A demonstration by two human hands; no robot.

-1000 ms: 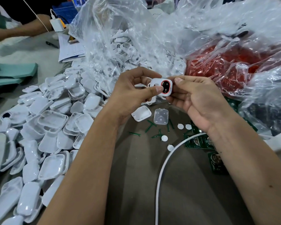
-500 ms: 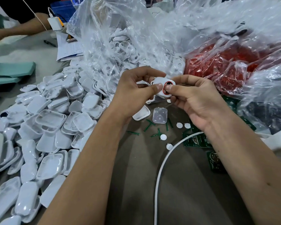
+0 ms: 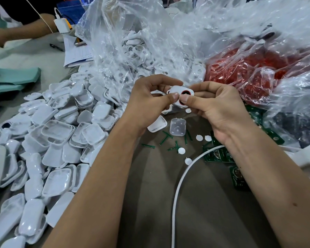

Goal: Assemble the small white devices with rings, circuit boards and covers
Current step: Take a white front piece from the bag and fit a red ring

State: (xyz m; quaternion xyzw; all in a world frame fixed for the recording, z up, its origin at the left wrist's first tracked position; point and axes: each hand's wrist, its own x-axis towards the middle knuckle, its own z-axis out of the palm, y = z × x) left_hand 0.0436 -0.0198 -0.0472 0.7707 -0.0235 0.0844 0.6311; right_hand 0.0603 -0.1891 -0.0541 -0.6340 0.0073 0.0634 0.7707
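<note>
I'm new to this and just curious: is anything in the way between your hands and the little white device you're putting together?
Nothing visible. Both the left hand and the right hand already hold the white device directly, above the table, with both thumbs pressing by its red ring.

Device shell (image 3: pixel 175 92) held between left hand (image 3: pixel 150 102) and right hand (image 3: pixel 220 111), above the counter (image 3: pixel 150 203); ring (image 3: pixel 185 93) sits in the shell's face; heap of covers (image 3: pixel 61 133) on the counter left of the hands; bag of shells (image 3: pixel 132 42) behind the hands; bag of rings (image 3: pixel 254 68) right of it; circuit boards (image 3: pixel 218 155) on the counter under the right wrist; clear cover (image 3: pixel 177 127) and discs (image 3: pixel 181 150) below the hands; cable (image 3: pixel 177 194) runs between the forearms; papers (image 3: pixel 77 52) far left behind the heap.
</note>
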